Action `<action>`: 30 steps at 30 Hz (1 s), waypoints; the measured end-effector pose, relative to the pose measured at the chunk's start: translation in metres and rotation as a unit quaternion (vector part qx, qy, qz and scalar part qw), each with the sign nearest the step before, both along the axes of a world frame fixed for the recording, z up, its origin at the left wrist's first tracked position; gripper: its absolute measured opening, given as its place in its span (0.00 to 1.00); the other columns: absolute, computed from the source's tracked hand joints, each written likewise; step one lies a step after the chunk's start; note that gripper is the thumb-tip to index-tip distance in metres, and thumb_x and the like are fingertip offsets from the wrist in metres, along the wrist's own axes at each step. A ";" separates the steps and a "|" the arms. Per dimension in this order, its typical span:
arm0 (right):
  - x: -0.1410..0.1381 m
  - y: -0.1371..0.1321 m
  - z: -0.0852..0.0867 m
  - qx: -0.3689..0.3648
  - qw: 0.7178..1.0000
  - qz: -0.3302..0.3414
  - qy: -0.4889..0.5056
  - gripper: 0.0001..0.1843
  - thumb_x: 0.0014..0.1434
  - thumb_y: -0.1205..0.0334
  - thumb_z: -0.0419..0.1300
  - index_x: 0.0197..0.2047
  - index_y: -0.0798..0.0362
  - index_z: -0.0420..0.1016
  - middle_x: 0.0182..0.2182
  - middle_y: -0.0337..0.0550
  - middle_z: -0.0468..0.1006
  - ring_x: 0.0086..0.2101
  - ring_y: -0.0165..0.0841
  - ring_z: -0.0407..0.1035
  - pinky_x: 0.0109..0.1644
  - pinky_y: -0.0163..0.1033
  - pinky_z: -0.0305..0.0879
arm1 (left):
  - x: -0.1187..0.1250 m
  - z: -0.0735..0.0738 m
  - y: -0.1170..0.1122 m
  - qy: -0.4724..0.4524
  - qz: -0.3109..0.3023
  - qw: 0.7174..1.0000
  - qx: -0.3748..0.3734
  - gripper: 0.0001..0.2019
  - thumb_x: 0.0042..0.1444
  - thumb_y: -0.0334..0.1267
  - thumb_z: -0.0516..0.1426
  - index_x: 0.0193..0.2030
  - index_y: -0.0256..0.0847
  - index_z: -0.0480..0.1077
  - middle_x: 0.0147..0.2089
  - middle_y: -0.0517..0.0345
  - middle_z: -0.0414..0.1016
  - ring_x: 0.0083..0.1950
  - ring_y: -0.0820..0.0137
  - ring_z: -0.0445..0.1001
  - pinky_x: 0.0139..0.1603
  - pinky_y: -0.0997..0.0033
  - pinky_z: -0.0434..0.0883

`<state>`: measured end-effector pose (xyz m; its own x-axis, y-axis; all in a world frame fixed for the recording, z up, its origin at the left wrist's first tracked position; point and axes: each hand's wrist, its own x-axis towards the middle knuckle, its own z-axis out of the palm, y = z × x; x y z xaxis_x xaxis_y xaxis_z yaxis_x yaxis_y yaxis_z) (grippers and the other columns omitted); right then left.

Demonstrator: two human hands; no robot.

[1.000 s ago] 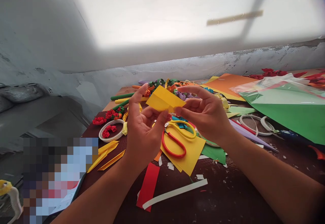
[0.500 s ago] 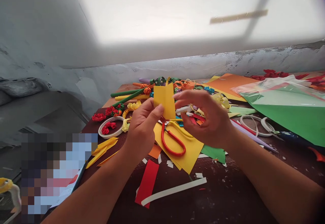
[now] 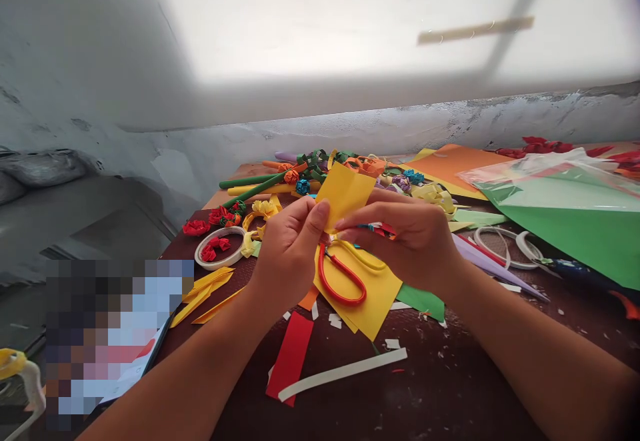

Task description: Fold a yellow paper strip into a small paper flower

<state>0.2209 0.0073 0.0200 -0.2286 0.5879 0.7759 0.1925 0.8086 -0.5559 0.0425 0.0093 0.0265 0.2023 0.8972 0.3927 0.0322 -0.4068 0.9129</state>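
A small folded yellow paper (image 3: 345,194) is held up above the table, tilted to the right. My left hand (image 3: 289,254) pinches its lower left corner with thumb and fingers. My right hand (image 3: 407,238) pinches its lower edge from the right. Below the hands lie red-and-yellow scissors (image 3: 345,271) on a yellow paper sheet (image 3: 373,301).
The dark table (image 3: 440,388) holds a red strip (image 3: 291,358), a white strip (image 3: 345,374), a tape roll with red paper flowers (image 3: 217,248), green paper stems (image 3: 250,184), a green sheet under plastic (image 3: 570,221) and an orange sheet (image 3: 450,164). A blurred patch sits at lower left.
The yellow paper was turned from lying flat to upright, then tilted right. Both hands shifted their grip to its lower edge and came closer together.
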 end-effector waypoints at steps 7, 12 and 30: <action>-0.013 -0.001 0.000 -0.242 0.951 0.059 0.183 0.15 0.44 0.55 0.80 0.30 0.52 0.83 0.28 0.42 0.85 0.29 0.33 0.79 0.32 0.35 0.78 | 0.000 0.001 -0.006 0.095 0.072 0.987 0.107 0.19 0.69 0.42 0.53 0.26 0.41 0.66 0.25 0.62 0.65 0.28 0.73 0.62 0.31 0.71 0.62; -0.016 -0.002 0.000 -0.269 0.936 0.054 0.219 0.18 0.39 0.53 0.82 0.27 0.52 0.81 0.27 0.42 0.84 0.29 0.35 0.79 0.33 0.37 0.80 | 0.003 -0.003 -0.007 0.107 0.090 0.984 0.114 0.19 0.71 0.42 0.51 0.27 0.41 0.65 0.25 0.63 0.64 0.28 0.74 0.62 0.31 0.70 0.61; -0.014 -0.002 0.006 -0.282 0.929 0.043 0.236 0.36 0.38 0.50 0.82 0.45 0.43 0.68 0.23 0.29 0.74 0.24 0.34 0.77 0.28 0.38 0.75 | 0.005 -0.006 -0.009 0.090 0.064 0.987 0.114 0.17 0.71 0.38 0.51 0.28 0.41 0.64 0.27 0.64 0.64 0.30 0.74 0.62 0.33 0.69 0.61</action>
<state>0.2067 0.0053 0.0255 -0.0050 0.9264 0.3764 -0.2325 0.3650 -0.9015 0.0479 0.0004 0.0206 0.1783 0.8118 0.5560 0.2488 -0.5839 0.7727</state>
